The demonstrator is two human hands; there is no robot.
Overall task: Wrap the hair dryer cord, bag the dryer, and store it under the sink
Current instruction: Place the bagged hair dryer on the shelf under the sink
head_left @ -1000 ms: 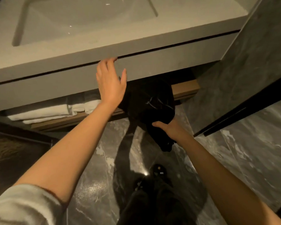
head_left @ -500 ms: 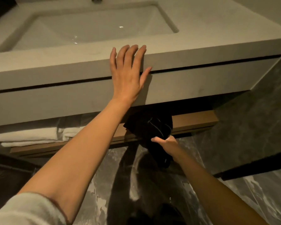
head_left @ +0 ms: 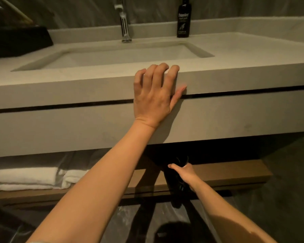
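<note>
My right hand (head_left: 183, 174) grips a black cloth bag (head_left: 175, 183) at the wooden shelf (head_left: 226, 174) under the sink; the bag's upper part sits in the dark gap above the shelf and its tail hangs over the shelf's front edge. The dryer inside is hidden by the fabric. My left hand (head_left: 155, 95) rests flat against the front of the pale stone vanity (head_left: 60, 130), fingers curled over its top edge, holding nothing. The basin (head_left: 112, 57) lies just behind those fingers.
Folded white towels (head_left: 30, 178) lie on the left of the shelf. A chrome tap (head_left: 124, 23) and a black bottle (head_left: 183, 17) stand behind the basin, a black box (head_left: 18, 41) at the far left. Marble floor (head_left: 126, 221) below, a grey wall (head_left: 291, 172) at right.
The view has tilted up to show the tap and bottle. My left hand climbed from the drawer front to the counter's top edge. My right hand pushed the bag further in onto the shelf.
</note>
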